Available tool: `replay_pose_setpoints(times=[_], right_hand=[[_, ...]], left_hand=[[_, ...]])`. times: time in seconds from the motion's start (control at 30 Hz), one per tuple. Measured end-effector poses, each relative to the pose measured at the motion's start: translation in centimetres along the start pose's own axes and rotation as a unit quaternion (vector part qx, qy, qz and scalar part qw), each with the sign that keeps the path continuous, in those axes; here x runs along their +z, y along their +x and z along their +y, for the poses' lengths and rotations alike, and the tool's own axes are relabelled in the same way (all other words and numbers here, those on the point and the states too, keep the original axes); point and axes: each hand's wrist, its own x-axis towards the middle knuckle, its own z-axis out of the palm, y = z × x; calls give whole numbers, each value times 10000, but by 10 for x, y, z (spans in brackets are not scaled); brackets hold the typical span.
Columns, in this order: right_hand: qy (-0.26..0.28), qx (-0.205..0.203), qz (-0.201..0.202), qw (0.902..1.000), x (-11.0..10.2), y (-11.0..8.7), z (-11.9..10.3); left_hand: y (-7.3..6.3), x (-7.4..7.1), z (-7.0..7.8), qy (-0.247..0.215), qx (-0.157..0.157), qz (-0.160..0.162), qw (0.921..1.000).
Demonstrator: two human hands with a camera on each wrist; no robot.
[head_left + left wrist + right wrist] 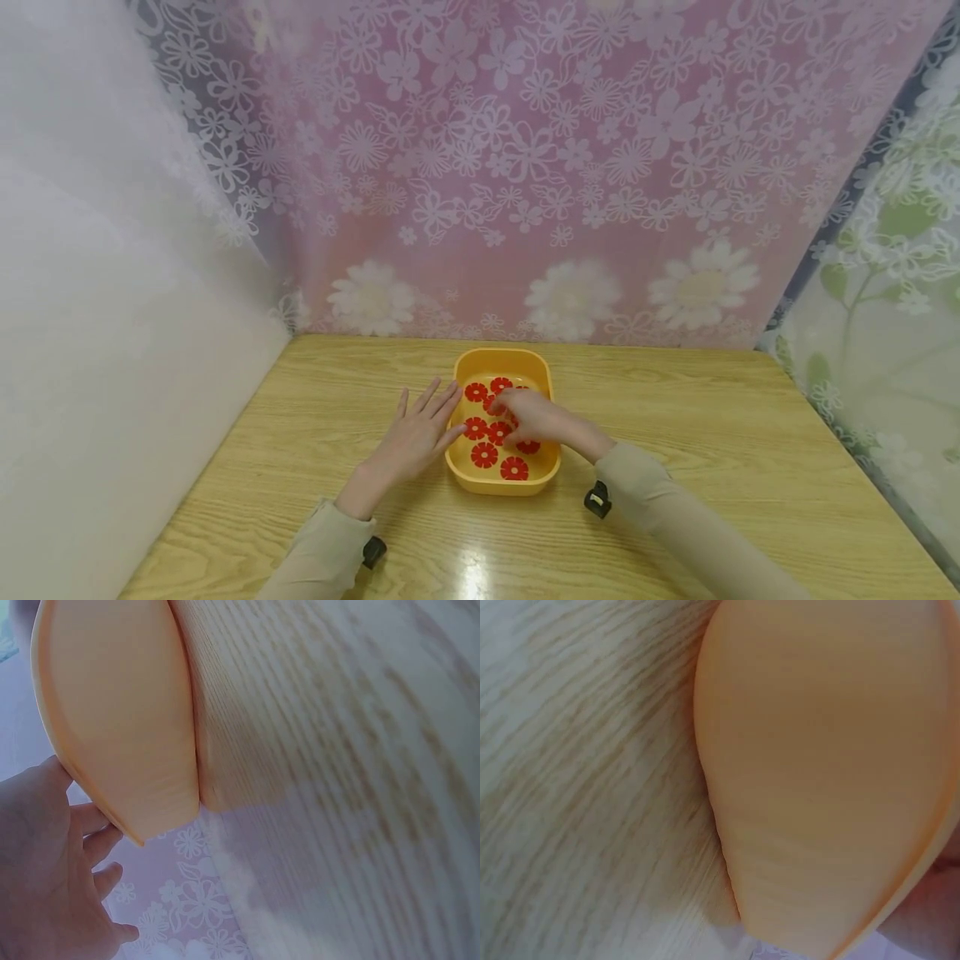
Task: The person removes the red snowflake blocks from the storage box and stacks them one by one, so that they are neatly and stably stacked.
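Observation:
Several red notched discs (pixel 484 455) with small pale centres, like interlocking building pieces, lie spread over the floor of a yellow plastic tub (pixel 504 488). My left hand (pixel 411 437) is at the tub's left side, its fingers extended and touching the rim. In the left wrist view, the fingertips of that left hand (pixel 45 855) lie along the edge of the tub (pixel 120 712). Over the right rim reaches my right hand (pixel 536 417), fingers bent down among the discs, thumb apart from them. In the right wrist view the tub wall (pixel 825 765) hides most of that hand.
The tub stands on a wood-grain table (pixel 675 417). Behind the table hangs a pink flowered curtain (pixel 480 167). A pale wall covering (pixel 112 292) rises on the left, a flowered one (pixel 892 333) on the right.

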Motion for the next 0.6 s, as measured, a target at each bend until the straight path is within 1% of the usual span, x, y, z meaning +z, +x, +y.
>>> replay_pose_setpoints(times=[0.13, 0.23, 0.37, 0.6], right_hand=[[-30, 285, -226, 9993, 2, 4, 0], [-66, 403, -285, 9988, 2, 5, -2], [-168, 389, -332, 9985, 3, 6, -2], [-175, 335, -414, 9984, 2, 6, -1]], left_hand=[[0, 0, 0, -46, -17, -9, 10000], [-1, -1, 1, -62, -17, -10, 10000], [0, -2, 2, -21, 16, 38, 10000], [-1, -2, 2, -48, 11, 63, 10000]])
